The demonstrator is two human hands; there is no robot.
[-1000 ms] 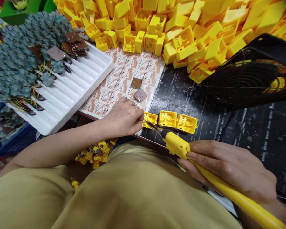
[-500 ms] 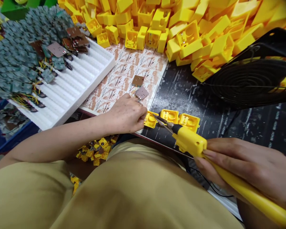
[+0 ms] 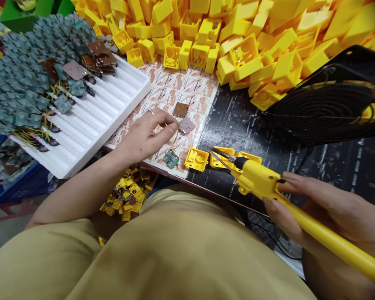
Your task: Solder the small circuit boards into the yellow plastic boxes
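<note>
My left hand [image 3: 148, 135] reaches over the patterned sheet, thumb and index fingertips pinched together at the edge of a pinkish-grey circuit board [image 3: 186, 125]. Whatever those fingers hold is too small to make out. A brown board [image 3: 181, 109] lies just beyond it. Below the hand is a green circuit board [image 3: 170, 158] with thin wires. My right hand [image 3: 328, 212] grips a yellow soldering iron [image 3: 262, 179], its metal tip pointing left above the small open yellow housings. One housing [image 3: 196, 159] sits left of the tip; two others [image 3: 222, 154] [image 3: 253, 158] are partly behind the iron.
Yellow housings [image 3: 206, 31] are heaped along the back. At left, a white foam tray [image 3: 112, 100] carries many grey-green wired modules [image 3: 18, 75]. A black fan [image 3: 328, 100] stands at right on the black surface. Below the table edge are more yellow pieces [image 3: 128, 193] and a blue crate [image 3: 21, 179].
My left hand has moved left and away from the nearest housing to the pinkish board, uncovering the green board. The soldering iron has drawn back slightly to the right, off that housing.
</note>
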